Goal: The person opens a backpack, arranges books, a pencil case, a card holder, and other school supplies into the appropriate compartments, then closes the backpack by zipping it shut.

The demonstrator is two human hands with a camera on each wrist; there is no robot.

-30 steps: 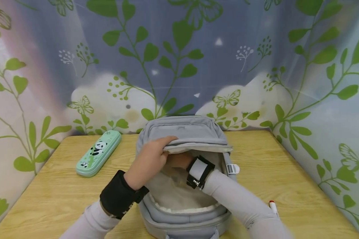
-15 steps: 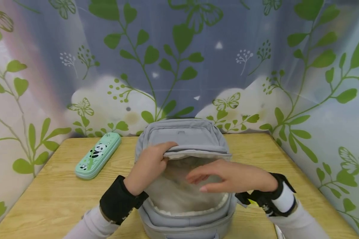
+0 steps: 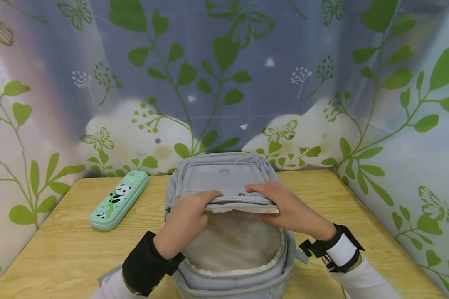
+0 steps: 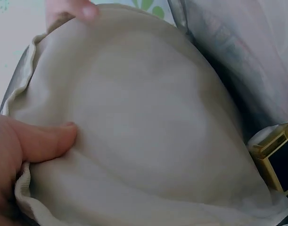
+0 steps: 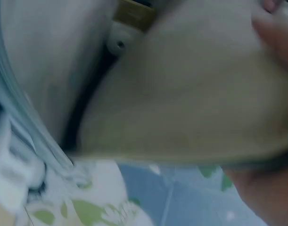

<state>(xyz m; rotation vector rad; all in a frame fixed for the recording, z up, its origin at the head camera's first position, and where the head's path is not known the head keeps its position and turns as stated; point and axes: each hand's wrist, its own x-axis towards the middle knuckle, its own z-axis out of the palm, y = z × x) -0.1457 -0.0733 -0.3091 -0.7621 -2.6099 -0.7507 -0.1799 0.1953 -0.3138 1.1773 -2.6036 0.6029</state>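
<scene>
A grey-blue backpack (image 3: 222, 178) lies on its back with its main compartment unzipped, showing a beige lining (image 3: 239, 245). My left hand (image 3: 183, 224) grips the left part of the raised flap's edge, thumb on the lining side in the left wrist view. On the flap's right part, my right hand (image 3: 295, 209) holds the same edge between thumb and fingers. Deep in the bag sits a gold-and-black boxy object (image 4: 275, 162), partly hidden by the lining; a small white piece (image 5: 119, 41) beside it shows in the blurred right wrist view.
A mint-green pencil case (image 3: 119, 199) with pandas lies on the wooden table (image 3: 60, 245) left of the bag. A patterned curtain (image 3: 224, 83) surrounds the table's back and sides. A white buckle (image 5: 16, 174) hangs at the bag's side. A grey flat piece (image 3: 106, 274) pokes out beside the left sleeve.
My right hand has come out of the compartment, swung right, and taken hold of the flap's right edge. The left hand keeps its grip, and the flap's edge sits slightly lower in view.
</scene>
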